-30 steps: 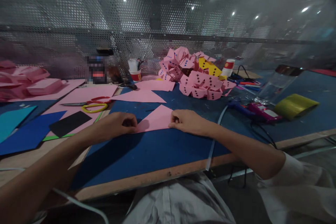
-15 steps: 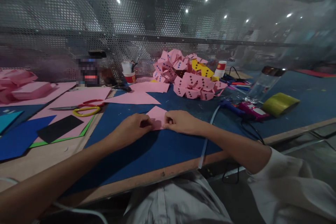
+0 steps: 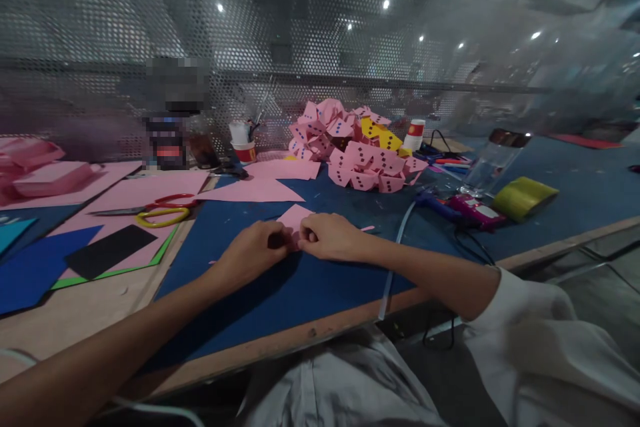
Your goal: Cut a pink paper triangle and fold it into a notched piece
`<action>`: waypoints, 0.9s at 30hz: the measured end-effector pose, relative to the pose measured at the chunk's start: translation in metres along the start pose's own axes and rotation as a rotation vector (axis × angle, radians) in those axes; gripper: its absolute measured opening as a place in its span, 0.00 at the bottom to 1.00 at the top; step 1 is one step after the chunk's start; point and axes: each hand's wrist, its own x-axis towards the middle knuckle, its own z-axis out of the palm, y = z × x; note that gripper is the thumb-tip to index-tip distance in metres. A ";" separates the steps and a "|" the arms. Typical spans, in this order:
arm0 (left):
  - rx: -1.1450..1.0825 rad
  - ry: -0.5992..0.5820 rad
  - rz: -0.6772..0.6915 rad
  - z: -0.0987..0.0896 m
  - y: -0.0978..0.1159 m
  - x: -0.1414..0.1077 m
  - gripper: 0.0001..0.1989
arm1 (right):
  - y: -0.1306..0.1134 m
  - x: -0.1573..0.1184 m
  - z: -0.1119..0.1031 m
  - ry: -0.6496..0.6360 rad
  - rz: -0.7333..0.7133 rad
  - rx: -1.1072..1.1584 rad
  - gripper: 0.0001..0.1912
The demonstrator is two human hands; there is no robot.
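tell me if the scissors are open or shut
The scissors look shut: their blades lie together as one narrow strip, with no gap showing.

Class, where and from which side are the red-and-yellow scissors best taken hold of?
Probably by the yellow loop, coming from the right: the scissors lie flat, their blades pointing left, and this loop is on the near side.

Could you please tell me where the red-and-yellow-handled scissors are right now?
In the head view, the scissors lie on the left, on a pink sheet, just beyond the black paper.
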 end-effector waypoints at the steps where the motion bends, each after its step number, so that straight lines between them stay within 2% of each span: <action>1: 0.004 0.011 0.000 0.001 0.000 -0.001 0.09 | -0.001 0.000 0.001 0.008 -0.001 -0.008 0.07; 10: 0.064 0.110 0.078 0.011 -0.002 -0.004 0.08 | -0.006 -0.003 0.002 0.040 0.001 -0.038 0.07; 22: 0.020 0.142 0.166 0.014 -0.004 -0.005 0.07 | -0.002 -0.003 0.004 0.036 -0.014 -0.047 0.07; 27: 0.026 0.143 0.156 0.015 -0.004 -0.004 0.07 | -0.001 -0.003 0.005 0.038 -0.024 -0.051 0.07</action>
